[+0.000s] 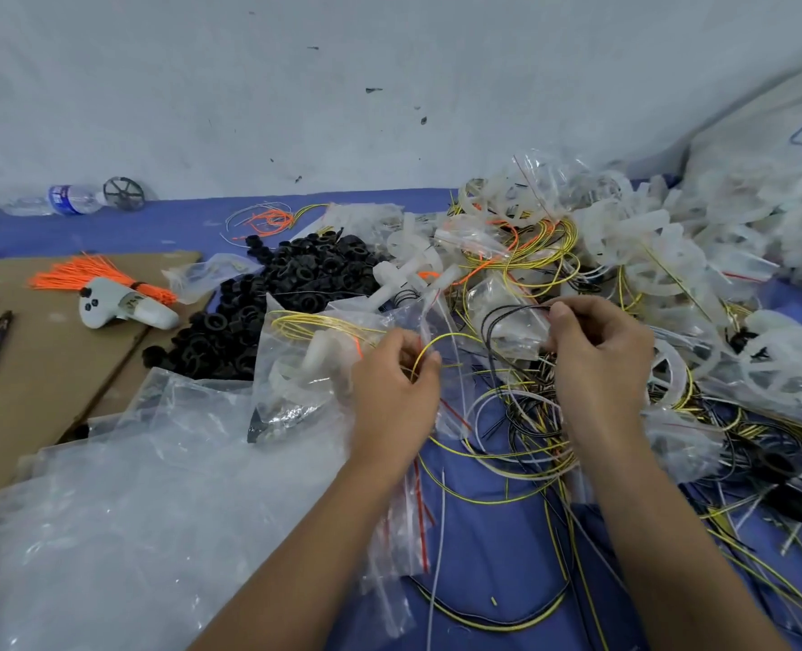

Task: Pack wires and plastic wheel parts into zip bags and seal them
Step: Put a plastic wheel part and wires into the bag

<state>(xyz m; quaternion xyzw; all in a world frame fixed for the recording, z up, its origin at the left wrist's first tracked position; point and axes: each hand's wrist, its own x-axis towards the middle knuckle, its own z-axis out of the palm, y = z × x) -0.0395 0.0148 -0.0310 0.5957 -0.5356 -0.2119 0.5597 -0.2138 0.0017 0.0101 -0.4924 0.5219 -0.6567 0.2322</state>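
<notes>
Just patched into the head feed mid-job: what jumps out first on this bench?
At centre, the left hand pinches a yellow wire beside a part-filled zip bag, while the right hand pinches a black wire. Behind the bag lies a heap of black plastic rings, and on the cardboard at left a bright orange wire bundle. To the right sprawls a tangle of translucent wheel parts.

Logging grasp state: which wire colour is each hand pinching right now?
Left hand pinches the yellow wire looping by the zip bag; right hand pinches the black wire.
</notes>
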